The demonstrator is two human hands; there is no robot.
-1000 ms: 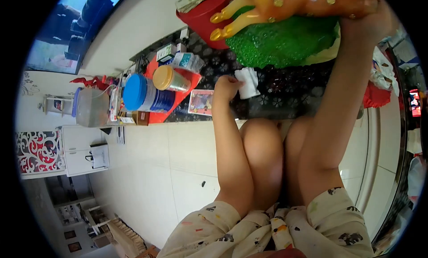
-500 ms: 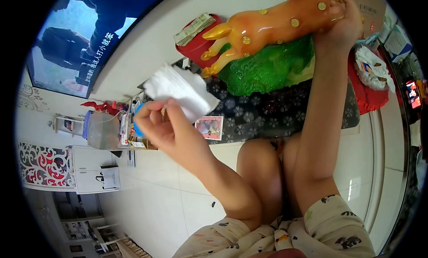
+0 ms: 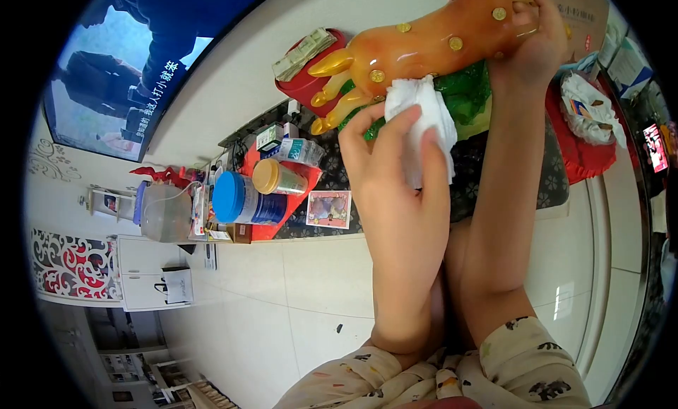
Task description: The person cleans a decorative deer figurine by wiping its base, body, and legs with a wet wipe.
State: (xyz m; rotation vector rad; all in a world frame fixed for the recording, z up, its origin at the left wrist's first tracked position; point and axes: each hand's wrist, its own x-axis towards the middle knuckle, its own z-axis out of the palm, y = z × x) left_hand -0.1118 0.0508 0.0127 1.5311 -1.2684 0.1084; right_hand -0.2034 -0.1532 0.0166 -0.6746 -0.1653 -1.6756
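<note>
A glossy amber animal figurine (image 3: 431,38) with gold coin shapes and gold feet lies tilted across the top; its head is out of view. Beneath the body shows its bumpy green base (image 3: 470,102). My right hand (image 3: 531,49) is wrapped round the figurine's right end. Between the fingers and thumb of my left hand (image 3: 395,176) is a folded white tissue (image 3: 418,97), whose far edge reaches the figurine's lower side. Part of the green base is hidden behind the tissue and hand.
The dark flowered tabletop (image 3: 466,186) carries a blue-lidded tub (image 3: 233,197), a jar with a tan lid (image 3: 275,177) and a pink-bordered picture card (image 3: 329,210). Banknotes (image 3: 304,54) rest on a red container (image 3: 332,70). At right is a white plastic bag (image 3: 590,109); a television (image 3: 134,70) is at upper left.
My left hand has moved right with the tissue, from beside the figurine to its lower side, uncovering the tub and jar. The figurine and my right hand have shifted slightly left.
</note>
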